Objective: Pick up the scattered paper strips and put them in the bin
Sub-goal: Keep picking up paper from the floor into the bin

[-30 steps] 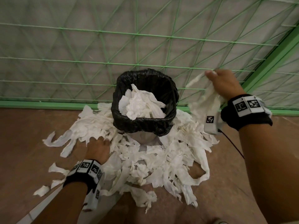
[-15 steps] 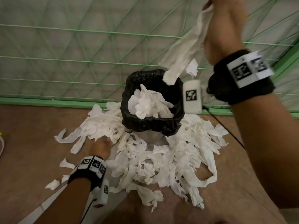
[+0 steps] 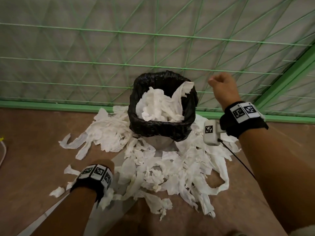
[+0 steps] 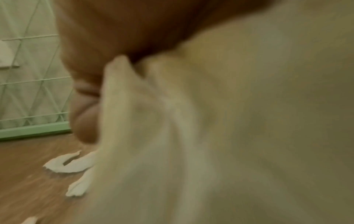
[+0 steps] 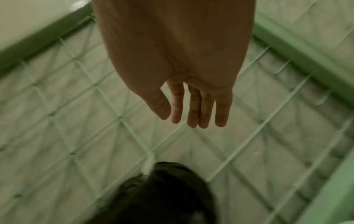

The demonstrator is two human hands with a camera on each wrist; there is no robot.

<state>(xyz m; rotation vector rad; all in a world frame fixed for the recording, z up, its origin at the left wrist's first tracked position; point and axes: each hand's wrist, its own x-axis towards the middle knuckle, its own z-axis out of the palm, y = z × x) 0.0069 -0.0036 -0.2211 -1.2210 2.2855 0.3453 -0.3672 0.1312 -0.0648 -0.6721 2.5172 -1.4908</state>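
Note:
The bin (image 3: 162, 127), lined with a black bag, stands by the fence and holds a heap of white paper strips (image 3: 158, 104); one strip (image 3: 185, 87) drapes up its far right rim. Many more strips (image 3: 170, 172) cover the floor around and in front of it. My right hand (image 3: 219, 82) hangs empty in the air just right of the bin, and in the right wrist view its fingers (image 5: 193, 106) are straight above the bin (image 5: 162, 197). My left hand (image 3: 104, 162) is low at the pile's left edge, mostly hidden behind its wristband. Blurred paper (image 4: 191, 136) bunches against its palm beside the thumb (image 4: 84, 118).
A green mesh fence (image 3: 153, 48) with a green base rail (image 3: 51, 104) runs right behind the bin. Small loose scraps (image 3: 57, 191) lie on the brown floor at the left. A white cord (image 3: 4, 150) is at the far left edge.
My right hand lifted a long strip above the bin, let it go into the bin and came down empty beside it. My left hand drew back from the pile toward me.

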